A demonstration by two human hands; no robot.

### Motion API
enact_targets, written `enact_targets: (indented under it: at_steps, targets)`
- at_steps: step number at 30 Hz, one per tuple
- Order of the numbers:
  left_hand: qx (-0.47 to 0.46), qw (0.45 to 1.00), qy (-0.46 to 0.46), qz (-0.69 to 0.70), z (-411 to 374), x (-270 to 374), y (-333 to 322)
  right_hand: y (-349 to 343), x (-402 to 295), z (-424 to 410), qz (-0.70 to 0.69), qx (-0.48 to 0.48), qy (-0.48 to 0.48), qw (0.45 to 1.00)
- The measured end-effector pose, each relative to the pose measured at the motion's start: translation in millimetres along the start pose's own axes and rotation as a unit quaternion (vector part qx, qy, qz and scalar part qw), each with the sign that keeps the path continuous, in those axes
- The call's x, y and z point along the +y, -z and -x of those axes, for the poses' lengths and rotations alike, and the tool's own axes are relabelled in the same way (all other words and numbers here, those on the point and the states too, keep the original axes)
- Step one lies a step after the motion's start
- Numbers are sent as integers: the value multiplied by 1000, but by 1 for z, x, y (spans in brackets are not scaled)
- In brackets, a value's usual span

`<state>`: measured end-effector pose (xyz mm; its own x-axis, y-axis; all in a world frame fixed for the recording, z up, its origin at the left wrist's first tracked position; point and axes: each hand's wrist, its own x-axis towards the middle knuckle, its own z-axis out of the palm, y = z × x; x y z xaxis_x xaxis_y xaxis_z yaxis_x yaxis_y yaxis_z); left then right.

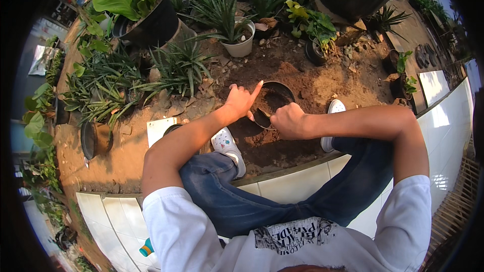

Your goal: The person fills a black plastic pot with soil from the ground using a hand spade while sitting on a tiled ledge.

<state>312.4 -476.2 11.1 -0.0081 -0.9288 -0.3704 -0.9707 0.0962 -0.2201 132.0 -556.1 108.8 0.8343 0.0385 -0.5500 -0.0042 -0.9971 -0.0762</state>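
Observation:
A round dark plant pot [286, 87] with brown soil [273, 99] inside stands on the ground between my feet. My left hand [242, 101] is at the pot's left side, index finger stretched along the rim and thumb lower down, the fingers apart. My right hand [289, 121] is a fist at the pot's lower right edge, closed round something mostly hidden; a thin curved edge shows beside it over the soil, and I cannot tell what tool or piece it is. Loose reddish-brown soil [293, 71] lies heaped behind the pot.
Beyond the pot are a white pot [241, 47] with a spiky plant, a small black pot [314, 53] and a large black pot [151, 26]. Spiky plants grow at left near a tipped brown pot [99, 139]. White clogs [227, 141] flank the work; a tiled ledge [295, 181] runs beneath my legs.

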Motion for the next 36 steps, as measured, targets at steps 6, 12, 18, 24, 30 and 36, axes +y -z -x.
enact_targets:
  at_steps: [6,12,18,24,30,36]
  targets:
    - [-4,1000,4,15,1,-2,-2,5,49,-16,11,34,-57,998]
    - [-11,1000,6,12,2,-2,-4,-9,25,-21,-43,-105,-57,992]
    - [-4,1000,-2,14,1,-1,-2,-21,26,-37,-243,-40,-141,959]
    - [2,1000,-3,15,-4,3,-3,1,52,-61,-478,-109,-209,846]
    - [-62,997,-8,43,-9,0,0,26,59,-73,-703,-83,-266,655]
    - [-24,999,-18,17,-7,-2,-14,32,85,-86,-774,-134,-295,544]
